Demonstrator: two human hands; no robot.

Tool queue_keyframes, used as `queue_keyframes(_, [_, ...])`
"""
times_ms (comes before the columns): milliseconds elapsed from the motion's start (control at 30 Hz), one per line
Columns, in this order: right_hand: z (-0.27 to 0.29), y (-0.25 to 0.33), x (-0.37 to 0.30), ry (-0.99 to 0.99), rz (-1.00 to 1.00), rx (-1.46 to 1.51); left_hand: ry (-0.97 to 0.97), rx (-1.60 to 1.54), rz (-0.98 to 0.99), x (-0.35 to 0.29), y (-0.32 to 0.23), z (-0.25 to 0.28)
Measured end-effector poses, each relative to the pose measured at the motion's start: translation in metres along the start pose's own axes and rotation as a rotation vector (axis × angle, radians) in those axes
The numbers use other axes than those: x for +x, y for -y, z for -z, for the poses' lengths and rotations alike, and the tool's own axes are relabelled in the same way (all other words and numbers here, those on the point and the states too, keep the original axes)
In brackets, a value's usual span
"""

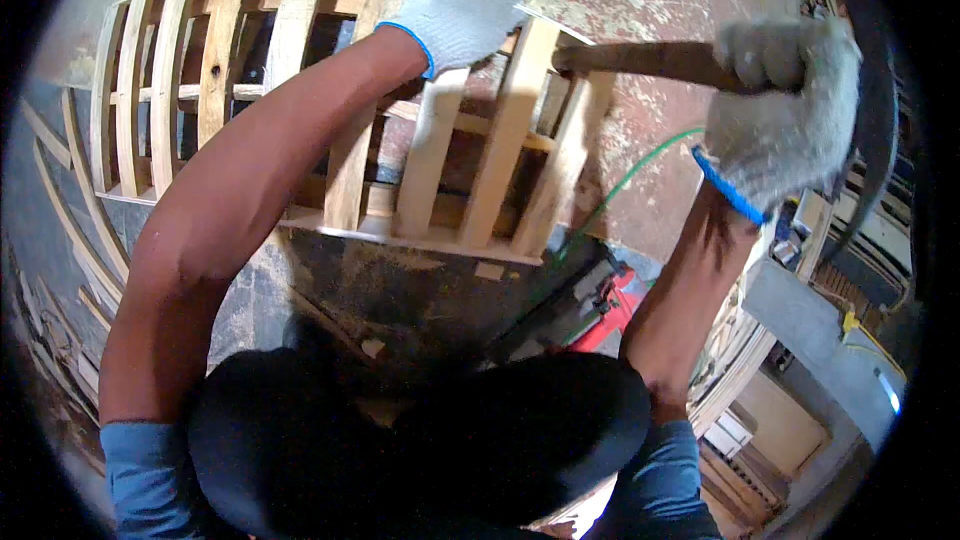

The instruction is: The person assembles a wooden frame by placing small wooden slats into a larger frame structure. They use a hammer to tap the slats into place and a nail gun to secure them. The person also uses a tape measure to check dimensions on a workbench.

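A pallet-like frame of pale wooden slats (212, 70) lies before me. My left hand (462, 15), in a white knit glove with a blue cuff, is at its far edge, over the slats. The back of the glove hides those fingers, so their grip does not show. My right hand (785, 100), gloved the same way, is closed round a brown wooden bar (650, 62) that looks like a tool handle. The bar points left, its end overlapping the frame's right end in view; whether they touch I cannot tell.
A red and black tool (607, 315) lies on the floor near my knees, close to a green hose (650, 155). Long wood strips (85, 205) lie at the left. At the right are a grey surface (810, 315) and stacked boards (738, 365).
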State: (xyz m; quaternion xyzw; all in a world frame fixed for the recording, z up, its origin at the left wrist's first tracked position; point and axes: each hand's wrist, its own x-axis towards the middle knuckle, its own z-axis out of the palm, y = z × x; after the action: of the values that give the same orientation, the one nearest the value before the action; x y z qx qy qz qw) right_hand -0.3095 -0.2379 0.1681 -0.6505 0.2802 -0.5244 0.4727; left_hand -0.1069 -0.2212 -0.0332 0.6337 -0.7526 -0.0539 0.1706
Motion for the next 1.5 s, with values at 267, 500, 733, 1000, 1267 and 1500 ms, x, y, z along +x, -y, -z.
queue_keyframes(267, [0.057,0.064,-0.005,0.196,-0.064,0.146,0.01,-0.007,-0.016,0.027,-0.018,0.008])
queue_keyframes(500, [0.052,0.018,-0.011,-0.001,0.032,0.043,0.034,0.01,-0.03,0.039,-0.037,0.001])
queue_keyframes(733, [0.036,0.002,-0.009,-0.067,0.037,0.136,0.002,0.032,0.002,0.025,-0.015,-0.007])
queue_keyframes(1000, [0.063,0.076,-0.019,0.182,-0.085,0.134,-0.01,0.028,-0.045,0.032,-0.027,0.001])
queue_keyframes(1267, [0.024,-0.016,0.01,-0.211,0.034,-0.04,-0.005,-0.022,-0.002,0.031,-0.022,-0.004])
queue_keyframes(1500, [0.06,0.067,-0.027,-0.08,-0.141,0.106,-0.037,-0.107,-0.027,0.036,-0.026,-0.004])
